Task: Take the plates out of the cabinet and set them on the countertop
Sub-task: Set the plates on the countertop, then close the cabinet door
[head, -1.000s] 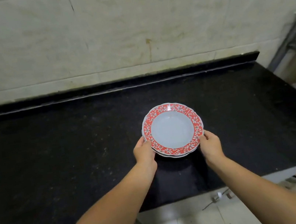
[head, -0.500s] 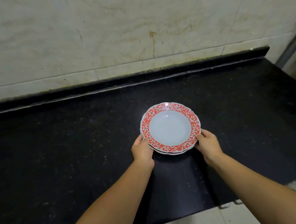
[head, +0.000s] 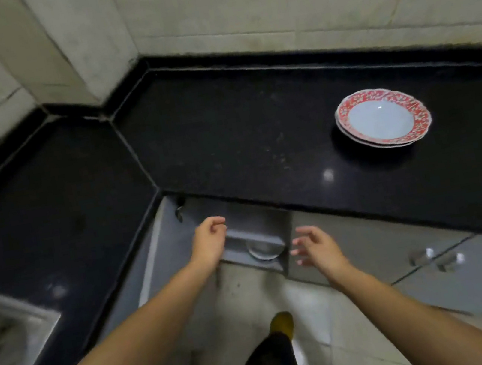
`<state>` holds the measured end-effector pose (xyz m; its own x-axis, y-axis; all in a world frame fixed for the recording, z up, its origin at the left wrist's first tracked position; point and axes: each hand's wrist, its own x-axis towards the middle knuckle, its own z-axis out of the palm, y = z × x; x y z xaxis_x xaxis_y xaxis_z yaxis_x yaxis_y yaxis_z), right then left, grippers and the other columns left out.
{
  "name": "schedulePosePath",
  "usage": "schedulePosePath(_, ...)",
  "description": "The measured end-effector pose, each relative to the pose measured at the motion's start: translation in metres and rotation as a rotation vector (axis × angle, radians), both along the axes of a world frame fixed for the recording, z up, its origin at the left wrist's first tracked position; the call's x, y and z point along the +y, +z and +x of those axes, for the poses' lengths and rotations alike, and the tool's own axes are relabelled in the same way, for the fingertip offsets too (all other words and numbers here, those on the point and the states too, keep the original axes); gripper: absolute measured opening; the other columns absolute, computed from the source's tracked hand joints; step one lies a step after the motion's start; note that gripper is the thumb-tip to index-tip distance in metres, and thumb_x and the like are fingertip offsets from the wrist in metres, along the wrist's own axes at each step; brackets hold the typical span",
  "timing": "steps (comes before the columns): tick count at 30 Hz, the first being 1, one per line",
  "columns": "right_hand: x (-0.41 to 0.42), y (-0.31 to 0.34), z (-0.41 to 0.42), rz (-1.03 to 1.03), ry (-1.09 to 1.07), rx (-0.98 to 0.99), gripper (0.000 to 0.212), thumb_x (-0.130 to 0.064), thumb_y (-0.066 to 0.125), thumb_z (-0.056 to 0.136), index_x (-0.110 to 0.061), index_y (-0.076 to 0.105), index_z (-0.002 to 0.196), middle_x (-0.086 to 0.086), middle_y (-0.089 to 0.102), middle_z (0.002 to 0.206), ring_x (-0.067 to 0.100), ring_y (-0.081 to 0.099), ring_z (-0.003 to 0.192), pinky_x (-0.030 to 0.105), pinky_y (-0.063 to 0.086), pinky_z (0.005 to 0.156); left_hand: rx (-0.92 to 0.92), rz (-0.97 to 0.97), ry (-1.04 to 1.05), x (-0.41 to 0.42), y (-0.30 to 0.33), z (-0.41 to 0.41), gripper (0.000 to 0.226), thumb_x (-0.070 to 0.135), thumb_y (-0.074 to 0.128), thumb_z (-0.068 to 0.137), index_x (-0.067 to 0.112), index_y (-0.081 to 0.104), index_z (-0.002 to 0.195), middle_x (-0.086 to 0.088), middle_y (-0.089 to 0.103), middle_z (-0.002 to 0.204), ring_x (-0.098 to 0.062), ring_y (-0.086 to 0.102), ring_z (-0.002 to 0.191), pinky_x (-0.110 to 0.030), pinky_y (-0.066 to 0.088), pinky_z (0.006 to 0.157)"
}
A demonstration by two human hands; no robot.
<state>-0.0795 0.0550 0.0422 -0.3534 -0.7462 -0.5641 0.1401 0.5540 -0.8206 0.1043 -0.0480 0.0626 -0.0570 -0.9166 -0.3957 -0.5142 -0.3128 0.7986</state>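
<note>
Red-rimmed plates (head: 382,119) (apparently two, stacked) are being borne by the black countertop (head: 224,128), toward its right side.

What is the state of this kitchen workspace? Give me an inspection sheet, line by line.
Surface: black countertop, L-shaped, glossy, bare apart from the plates.
Job's things: red-rimmed plates stacked on the countertop at right; a pale dish sits inside the open cabinet below.
Clutter: nothing seen.
Grippers: left hand and right hand both empty, fingers loose, in front of the cabinet opening.
Cables: nothing seen.
Surroundings: tiled wall, sink at far left, closed cabinet doors, tiled floor.
</note>
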Motion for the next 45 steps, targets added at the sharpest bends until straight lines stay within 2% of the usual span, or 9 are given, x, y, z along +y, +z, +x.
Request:
schedulePosePath(7,0.062,-0.042,0.198,0.409,0.254,-0.443,0.018,-0.006,0.043,0.096,-0.008,0.056,0.083,0.009,0.057,0.077,0.017,0.056,0.065,0.025,0.050,0.058,-0.455,-0.057,-0.063,0.047,-0.029,0.157,0.045,0.006,0.045,0.092,0.001,0.048,0.137,-0.019,0.050,0.142,-0.035,0.049,0.128,-0.037,0.040,0.104)
schedulePosePath(17,-0.005,-0.071,0.314,0.467,-0.602,-1.024,0.042,-0.007,0.034,0.100,0.002,0.034,0.142,0.027,0.051,0.131,0.039,0.049,0.122,0.047,0.039,0.106,-0.275,0.398,-0.050,0.005,-0.058,0.178,0.038,0.021,0.039,0.097,-0.002,0.067,0.087,-0.026,0.065,0.105,-0.029,0.056,0.088,-0.036,0.047,0.078)
schedulePosePath(24,0.003,-0.075,0.247,0.308,-1.035,-0.943,0.042,-0.009,0.043,0.097,0.003,0.042,0.137,0.020,0.054,0.107,0.033,0.057,0.089,0.043,0.054,0.087,0.110,0.685,0.051,0.010,-0.064,0.107,0.037,0.023,0.038,0.101,0.002,0.055,0.126,-0.017,0.063,0.112,-0.026,0.061,0.089,-0.039,0.055,0.071)
schedulePosePath(29,-0.018,-0.077,0.142,0.214,-1.112,-0.902,0.024,-0.001,0.032,0.098,0.008,0.051,0.109,0.023,0.050,0.122,0.037,0.055,0.107,0.038,0.061,0.058,0.273,0.689,0.201,0.005,-0.072,0.012,0.038,0.023,0.030,0.102,-0.001,0.045,0.127,-0.014,0.054,0.093,-0.027,0.056,0.085,-0.049,0.051,0.081)
schedulePosePath(33,-0.053,-0.067,0.079,0.177,-1.115,-0.897,0.028,0.003,0.029,0.097,0.003,0.046,0.074,0.020,0.051,0.090,0.035,0.051,0.089,0.041,0.046,0.103,0.401,0.687,0.373,-0.013,-0.074,-0.044,0.039,0.022,0.031,0.102,-0.003,0.045,0.127,-0.023,0.056,0.107,-0.039,0.058,0.106,-0.053,0.049,0.091)
schedulePosePath(36,-0.077,-0.066,0.047,0.192,-1.126,-0.923,0.025,0.001,0.029,0.098,0.003,0.048,0.081,0.015,0.047,0.078,0.027,0.046,0.065,0.028,0.060,0.073,0.501,0.673,0.461,-0.028,-0.078,-0.074,0.043,0.020,0.033,0.101,0.000,0.042,0.139,-0.031,0.050,0.136,-0.045,0.051,0.125,-0.055,0.046,0.095)
schedulePosePath(38,-0.088,-0.070,0.033,0.173,-1.073,-0.900,0.024,0.001,0.026,0.098,0.005,0.050,0.093,0.018,0.050,0.087,0.029,0.046,0.068,0.034,0.055,0.088,0.560,0.651,0.480,-0.038,-0.081,-0.089,0.043,0.020,0.036,0.101,0.005,0.041,0.141,-0.027,0.049,0.141,-0.042,0.053,0.120,-0.055,0.046,0.096)
schedulePosePath(42,-0.106,-0.081,0.007,0.192,-1.062,-0.902,0.035,-0.006,0.025,0.100,0.002,0.044,0.128,0.021,0.054,0.109,0.031,0.053,0.114,0.045,0.036,0.109,0.596,0.649,0.525,-0.059,-0.080,-0.109,0.044,0.016,0.031,0.101,0.012,0.034,0.144,-0.015,0.052,0.122,-0.034,0.050,0.109,-0.060,0.044,0.098)
schedulePosePath(45,-0.113,-0.082,-0.008,0.123,-1.107,-0.906,0.033,-0.001,0.023,0.097,-0.003,0.050,0.080,0.013,0.041,0.071,0.022,0.046,0.066,0.043,0.038,0.105,0.635,0.610,0.500,-0.071,-0.083,-0.107,0.026,0.007,0.033,0.096,0.014,0.050,0.115,-0.008,0.050,0.088,-0.024,0.050,0.081,-0.049,0.050,0.070)
